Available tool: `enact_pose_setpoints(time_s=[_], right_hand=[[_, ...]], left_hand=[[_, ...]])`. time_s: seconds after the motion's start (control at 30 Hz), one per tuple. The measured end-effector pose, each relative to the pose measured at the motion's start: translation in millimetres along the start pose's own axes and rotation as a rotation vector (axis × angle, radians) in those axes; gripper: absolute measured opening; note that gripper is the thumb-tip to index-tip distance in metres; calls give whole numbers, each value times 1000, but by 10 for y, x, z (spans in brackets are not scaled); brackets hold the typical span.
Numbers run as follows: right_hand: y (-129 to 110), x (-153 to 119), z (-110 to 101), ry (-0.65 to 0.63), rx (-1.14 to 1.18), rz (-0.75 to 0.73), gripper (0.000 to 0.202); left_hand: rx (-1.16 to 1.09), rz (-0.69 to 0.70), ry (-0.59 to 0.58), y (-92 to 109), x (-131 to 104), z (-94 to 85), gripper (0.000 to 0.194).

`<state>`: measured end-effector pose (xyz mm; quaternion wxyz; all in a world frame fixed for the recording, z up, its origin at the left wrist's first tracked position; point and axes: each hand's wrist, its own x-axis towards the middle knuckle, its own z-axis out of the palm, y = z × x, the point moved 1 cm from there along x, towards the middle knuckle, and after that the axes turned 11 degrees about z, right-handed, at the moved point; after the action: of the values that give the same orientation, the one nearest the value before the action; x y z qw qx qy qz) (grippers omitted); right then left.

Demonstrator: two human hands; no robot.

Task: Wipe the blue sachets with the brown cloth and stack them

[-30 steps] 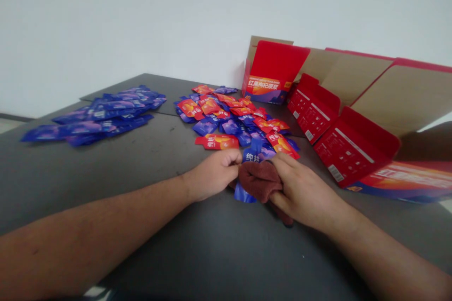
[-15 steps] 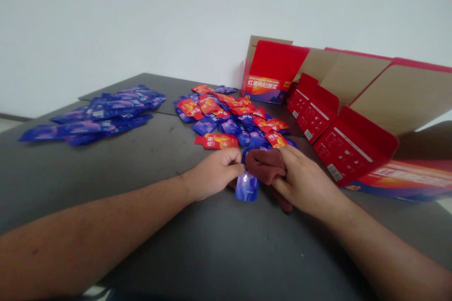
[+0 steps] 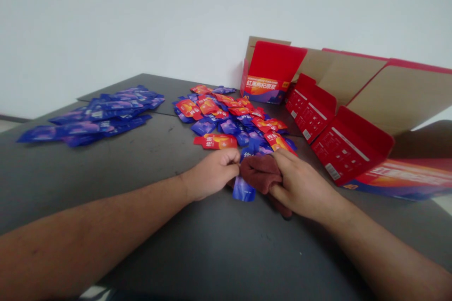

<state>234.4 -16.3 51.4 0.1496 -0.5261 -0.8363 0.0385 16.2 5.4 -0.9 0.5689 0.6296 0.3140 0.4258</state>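
Between my hands a blue pouch [image 3: 244,191] is held up over the dark table. My left hand [image 3: 214,174] pinches its left edge with closed fingers. A brown cloth [image 3: 260,173] is bunched in my right hand [image 3: 300,181] and lies across the middle of the pouch, hiding part of its face. Part of the cloth hangs below my right fingers. Just beyond my hands spreads a mixed heap of red and blue pouches [image 3: 229,126], with one red pouch [image 3: 216,141] near my left knuckles.
A pile of blue pouches [image 3: 113,110] lies on the left of the table [image 3: 169,249]. At the back stands an open red box [image 3: 264,85]. More open boxes [image 3: 353,150] with raised flaps line the right side. Behind is a white wall.
My right hand has moved the cloth slightly down and left across the pouch, baring more of its upper part. My left hand keeps its pinch.
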Motion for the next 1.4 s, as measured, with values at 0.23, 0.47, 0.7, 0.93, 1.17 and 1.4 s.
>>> enact_pose_setpoints(time_s=[0.23,0.47,0.7,0.93,1.17,1.4], right_hand=[[-11,15,-29,47,-15,100,16],[-40,-14,-8,-38,-9,-14,14],[-18,10,-5,27,-19,57,13],[11,10,-7,55,-33,98,15],[-51,-32,-25,-93,-5,-29,16],[-21,5,-37,36,15,123,13]], left_hand=[[16,18,19,-40,-1,-12,20],[-39,0,-11,-23,1,2,17],[-1,9,4,-26,1,-4,19],[-8,9,14,-42,3,-6,20],[0,4,-17,-59,4,-16,15],[60,-1,17,-38,-2,-14,20]])
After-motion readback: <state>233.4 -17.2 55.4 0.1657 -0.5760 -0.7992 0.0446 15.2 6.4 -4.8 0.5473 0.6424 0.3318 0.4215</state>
